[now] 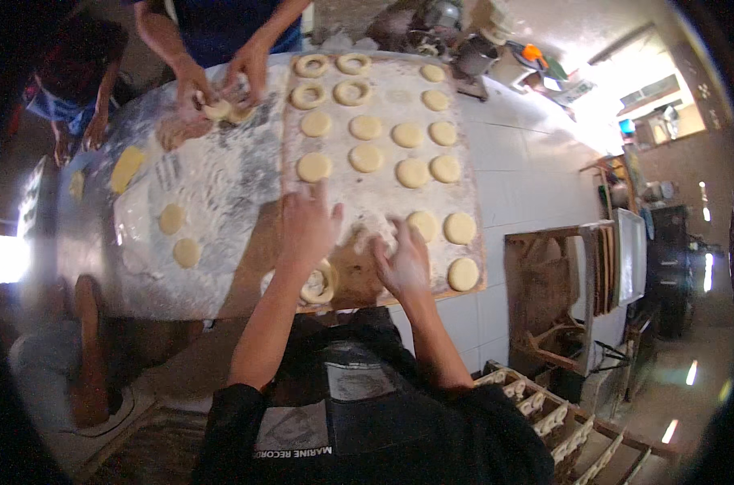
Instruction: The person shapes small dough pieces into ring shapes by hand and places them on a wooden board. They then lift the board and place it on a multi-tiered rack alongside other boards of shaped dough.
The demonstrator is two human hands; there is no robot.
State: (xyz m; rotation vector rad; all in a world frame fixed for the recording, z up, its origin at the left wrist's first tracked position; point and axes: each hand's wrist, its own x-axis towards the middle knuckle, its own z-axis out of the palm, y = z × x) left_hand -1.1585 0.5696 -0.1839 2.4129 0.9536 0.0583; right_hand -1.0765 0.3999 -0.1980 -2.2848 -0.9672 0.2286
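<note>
My left hand (pixel 310 226) reaches over the floured wooden board (pixel 383 194), thumb apart from blurred fingertips, just below a pale dough disc (pixel 314 167). A dough ring (pixel 318 284) lies partly hidden by my left forearm. My right hand (pixel 403 259), its thumb and fingers apart and dusted white, hovers at a patch of flour (pixel 367 230) beside another disc (pixel 421 225). Several more discs (pixel 366 127) stand in rows on the board, with rings (pixel 352 92) at its far end.
A co-worker's hands (pixel 221 93) handle dough at the metal table's (pixel 213 202) far left, where flour, dough scraps (pixel 127 168) and discs (pixel 171 218) lie. Another person (pixel 76 97) stands at the left end. A wooden rack (pixel 553 299) and trays (pixel 629 255) stand at the right.
</note>
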